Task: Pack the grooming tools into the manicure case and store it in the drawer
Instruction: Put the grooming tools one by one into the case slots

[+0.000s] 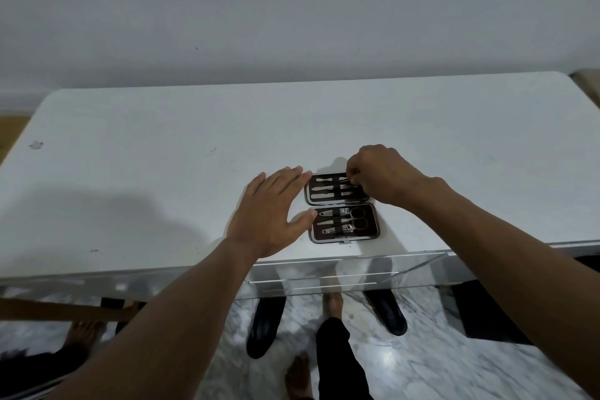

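A dark manicure case (373,221) lies open flat on the white table (162,172), near its front edge. Its near half holds scissors (355,217) and clippers under a strap; its far half holds several slim metal tools (328,187). My left hand (269,211) rests flat against the case's left side, fingers spread, thumb touching the near half. My right hand (380,174) hovers over the far half's right end, fingertips pinched on the end of a thin metal tool there. That hand hides the far half's right corner.
A clear acrylic drawer (350,273) projects from under the table's front edge below the case. Marble floor, black table feet (263,325) and bare feet show beneath. A wall stands behind the table. A brown strip (65,310) crosses at lower left.
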